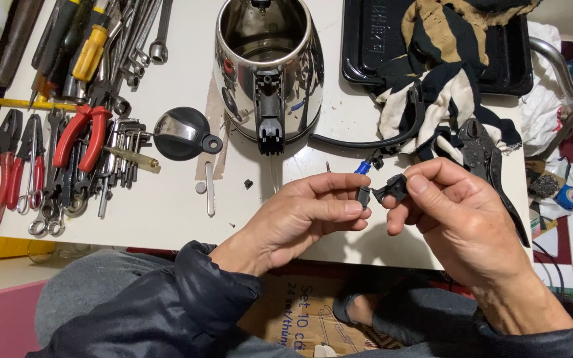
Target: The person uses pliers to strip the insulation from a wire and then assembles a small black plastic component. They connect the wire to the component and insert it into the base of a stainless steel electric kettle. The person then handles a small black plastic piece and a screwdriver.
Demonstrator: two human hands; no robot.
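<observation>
My left hand (300, 215) pinches a small dark connector (364, 196); my right hand (455, 215) pinches a black plastic clip (392, 189). Either could slip and drop past the counter (174, 205) edge.

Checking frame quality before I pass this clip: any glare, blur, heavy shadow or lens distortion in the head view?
Head view: even, soft light with faint shadows under the left hand and right hand; bright reflections on the steel kettle body; the small black part between the fingers is sharp; table edges bow slightly, wide-lens distortion; no motion blur.
</observation>
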